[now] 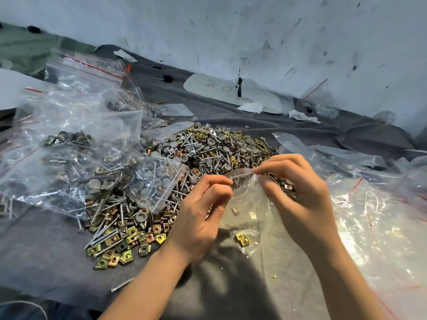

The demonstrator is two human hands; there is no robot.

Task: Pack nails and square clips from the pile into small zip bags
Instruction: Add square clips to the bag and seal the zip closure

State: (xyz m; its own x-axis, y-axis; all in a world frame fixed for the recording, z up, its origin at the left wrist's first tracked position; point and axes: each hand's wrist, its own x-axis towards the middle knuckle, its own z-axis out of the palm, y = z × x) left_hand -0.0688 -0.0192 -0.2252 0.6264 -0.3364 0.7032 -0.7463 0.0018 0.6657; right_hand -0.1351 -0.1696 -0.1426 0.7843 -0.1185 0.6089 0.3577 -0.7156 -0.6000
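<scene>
While both hands work at its mouth, the bag (249, 204) hangs just in front of the pile (208, 146), its bottom reaching the cloth (46, 262). The left hand (203, 211) pinches one lip of the opening and the right hand (298, 195) pinches the other, fingers curled. A few clips (242, 239) sit in the bottom corner. More clips show by the right fingers, possibly cupped there, though they may belong to the pile.

I judge the film thin, limp and slick, and light with so little in it. The zip strip is the stiffest part and the best place to grip. Nails (101, 241) are pointed and could pierce it.

Filled bags (80, 146) crowd the left and empty bags (381, 215) the right. Open room lies toward the person.
</scene>
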